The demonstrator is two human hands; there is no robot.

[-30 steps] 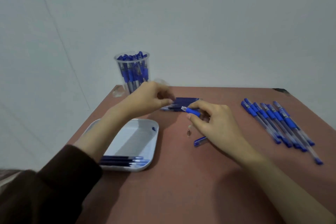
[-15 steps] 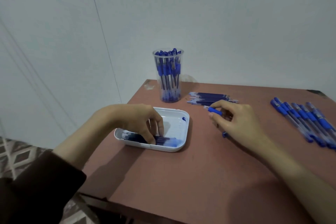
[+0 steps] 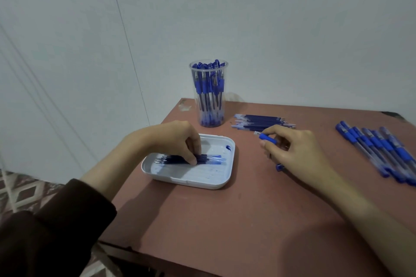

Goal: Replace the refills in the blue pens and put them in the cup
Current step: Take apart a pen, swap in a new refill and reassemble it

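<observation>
Reddish table (image 3: 225, 220), working near to far. My left hand (image 3: 177, 139) has come back from the new refills to the white tray (image 3: 191, 183) at 10 o'clock, fingers curled, pinching the old refills (image 3: 209, 159) lying in it. I read that as the spent one dumped and the barrel now empty. My right hand (image 3: 292, 150) at 1 o'clock grips the pen (image 3: 267, 138), with a loose blue piece (image 3: 279, 167) at its edge. New refills (image 3: 263, 120) lie just beyond, likely my next pick. Waiting pens (image 3: 378, 148) sit in a row at 2–3 o'clock. Cup (image 3: 210, 94) at 12, far edge, already holds many pens.
</observation>
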